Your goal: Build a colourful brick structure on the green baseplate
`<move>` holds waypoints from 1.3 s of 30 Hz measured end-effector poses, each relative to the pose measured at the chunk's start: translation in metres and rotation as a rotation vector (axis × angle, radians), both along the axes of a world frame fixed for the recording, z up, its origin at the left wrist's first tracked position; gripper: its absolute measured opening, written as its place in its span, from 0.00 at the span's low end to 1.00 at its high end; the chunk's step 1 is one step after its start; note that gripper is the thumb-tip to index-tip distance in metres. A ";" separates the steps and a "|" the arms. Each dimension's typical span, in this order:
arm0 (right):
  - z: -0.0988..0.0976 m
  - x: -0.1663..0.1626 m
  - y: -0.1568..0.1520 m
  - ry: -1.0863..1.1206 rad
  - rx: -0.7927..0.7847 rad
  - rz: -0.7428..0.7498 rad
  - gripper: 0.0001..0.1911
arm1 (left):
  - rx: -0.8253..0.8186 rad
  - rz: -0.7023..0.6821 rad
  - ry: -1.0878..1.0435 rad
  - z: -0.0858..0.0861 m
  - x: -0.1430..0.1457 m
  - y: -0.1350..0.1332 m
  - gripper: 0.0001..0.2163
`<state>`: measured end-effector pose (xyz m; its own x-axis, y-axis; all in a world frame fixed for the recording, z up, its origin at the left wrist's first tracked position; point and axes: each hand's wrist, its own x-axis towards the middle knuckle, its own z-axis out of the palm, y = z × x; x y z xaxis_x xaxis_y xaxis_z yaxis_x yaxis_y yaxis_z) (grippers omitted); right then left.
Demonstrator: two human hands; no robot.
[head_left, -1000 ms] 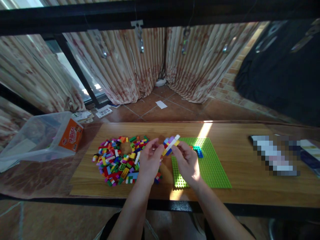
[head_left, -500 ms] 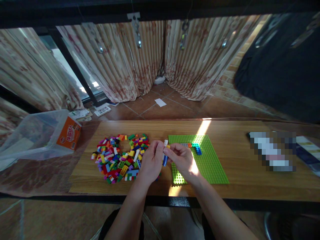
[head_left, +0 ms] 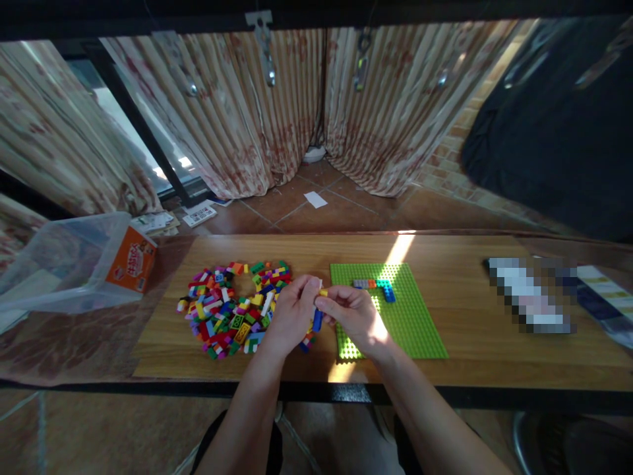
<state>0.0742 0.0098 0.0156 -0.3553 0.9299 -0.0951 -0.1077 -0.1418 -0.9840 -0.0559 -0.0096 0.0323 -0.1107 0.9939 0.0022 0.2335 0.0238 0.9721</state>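
My left hand [head_left: 291, 313] and my right hand [head_left: 349, 315] meet over the table between a brick pile and a baseplate. Both pinch a small stack of joined bricks [head_left: 318, 316], of which a blue piece and a yellow tip show; the rest is hidden by fingers. To the left lies a pile of many coloured loose bricks [head_left: 232, 307]. To the right lies a green studded baseplate [head_left: 410, 323] with a short row of grey, orange and blue bricks [head_left: 376, 286] near its far edge.
A wooden table [head_left: 469, 356] carries everything; its front edge is near my body. A clear plastic bin with an orange label [head_left: 84, 260] lies at the left. Blurred objects [head_left: 534, 293] sit at the right. Curtains and tiled floor lie beyond.
The held brick stack came down from a raised, slanted pose to a lower, upright one between my fingers. Both hands drew closer together and toward me.
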 end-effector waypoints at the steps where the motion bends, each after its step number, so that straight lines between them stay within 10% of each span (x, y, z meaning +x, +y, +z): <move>1: -0.001 0.000 -0.001 -0.001 -0.011 0.002 0.18 | -0.008 0.005 0.000 -0.001 0.000 0.000 0.16; 7: 0.000 0.003 0.000 0.025 -0.020 0.029 0.17 | -0.025 0.099 0.004 -0.003 -0.006 0.000 0.17; 19: -0.001 0.086 0.027 -0.368 0.077 -0.193 0.17 | -0.058 0.198 0.828 -0.003 -0.054 -0.002 0.12; 34: -0.010 0.084 0.008 -0.813 0.328 -0.120 0.06 | 0.137 0.271 0.898 -0.002 -0.044 0.006 0.12; 39: -0.008 0.079 0.009 -0.826 0.277 -0.141 0.07 | 0.224 0.086 0.782 -0.002 -0.009 0.009 0.09</move>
<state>0.1534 0.0184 0.0073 -0.1526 0.9876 -0.0359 0.6549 0.0739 -0.7521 -0.0649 -0.0005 0.0304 -0.0709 0.9487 0.3081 0.8521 -0.1030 0.5131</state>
